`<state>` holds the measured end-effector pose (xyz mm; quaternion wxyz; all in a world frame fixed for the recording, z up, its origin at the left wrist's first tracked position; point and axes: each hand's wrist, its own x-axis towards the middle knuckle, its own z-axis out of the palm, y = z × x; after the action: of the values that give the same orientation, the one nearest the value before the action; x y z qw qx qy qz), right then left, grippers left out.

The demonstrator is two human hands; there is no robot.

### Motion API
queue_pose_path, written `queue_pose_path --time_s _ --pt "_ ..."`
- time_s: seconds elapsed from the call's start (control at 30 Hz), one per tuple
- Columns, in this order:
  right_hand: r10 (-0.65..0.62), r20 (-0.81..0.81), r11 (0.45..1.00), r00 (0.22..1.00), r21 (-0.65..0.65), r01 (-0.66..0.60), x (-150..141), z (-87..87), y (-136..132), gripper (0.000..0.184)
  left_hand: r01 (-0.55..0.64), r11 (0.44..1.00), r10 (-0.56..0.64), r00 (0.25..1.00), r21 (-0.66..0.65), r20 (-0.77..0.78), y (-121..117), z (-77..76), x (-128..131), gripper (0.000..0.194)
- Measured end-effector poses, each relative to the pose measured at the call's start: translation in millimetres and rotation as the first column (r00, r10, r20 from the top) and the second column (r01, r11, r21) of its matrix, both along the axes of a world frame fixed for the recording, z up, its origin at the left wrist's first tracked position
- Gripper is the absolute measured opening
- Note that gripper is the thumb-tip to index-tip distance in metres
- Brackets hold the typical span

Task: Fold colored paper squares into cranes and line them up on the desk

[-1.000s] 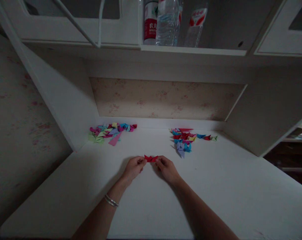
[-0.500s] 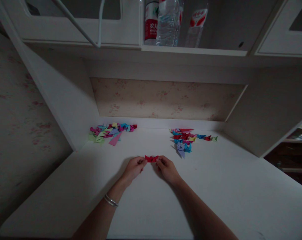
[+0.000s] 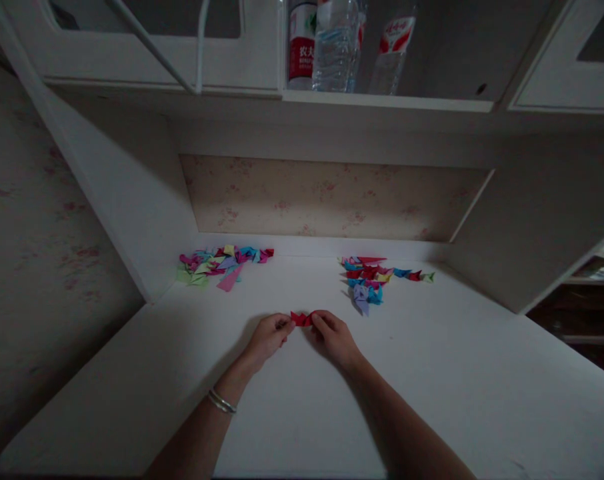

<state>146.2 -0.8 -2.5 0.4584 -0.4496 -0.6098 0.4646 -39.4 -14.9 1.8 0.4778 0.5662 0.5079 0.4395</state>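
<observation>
A small red folded paper piece with pointed tips is stretched between my two hands, low over the white desk. My left hand pinches its left end between thumb and fingers. At the right end, my right hand grips it the same way, its fingertips covering that corner. Behind my left hand lies a heap of colourful folded papers. A second group of folded papers, in red, blue and purple, spreads out beyond my right hand.
Above the desk, a cabinet shelf holds several plastic bottles. A white rod hangs down at upper left. Side panels frame the desk, with floral wallpaper at the back.
My right thumb and fingers have shifted slightly on the red paper's right end, covering more of its tip. My left hand stays about where it was.
</observation>
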Motion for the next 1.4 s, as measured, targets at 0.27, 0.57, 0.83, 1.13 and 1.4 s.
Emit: queue_pose_path --time_s 0.27,0.57,0.83,1.13,1.4 --pt "-0.01 0.042 1.0 0.999 -0.003 0.01 3.1 0.7 1.0 0.037 0.022 1.0 -0.022 1.0 0.013 0.001 -0.9 2.3 1.2 0.041" --pt "-0.035 -0.015 0.999 0.999 -0.003 0.035 3.3 1.0 1.0 0.035 0.034 0.999 -0.034 0.999 0.005 0.004 -2.5 5.4 1.1 0.042" --pt "-0.067 -0.201 0.997 0.977 -0.05 0.058 12.7 8.9 -5.4 0.026 0.067 0.998 -0.067 0.998 0.0 0.009 -4.6 3.9 0.2 0.037" --pt "-0.334 -0.289 0.941 0.897 -0.049 0.335 136.7 41.1 33.0 0.027 0.057 0.997 -0.058 0.998 -0.056 -0.018 -6.7 10.8 1.6 0.034" --pt "-0.651 0.066 0.756 0.757 -0.036 0.653 252.1 48.4 118.8 0.02 0.035 0.993 -0.039 0.999 -0.109 -0.032 -5.1 12.3 1.5 0.033"
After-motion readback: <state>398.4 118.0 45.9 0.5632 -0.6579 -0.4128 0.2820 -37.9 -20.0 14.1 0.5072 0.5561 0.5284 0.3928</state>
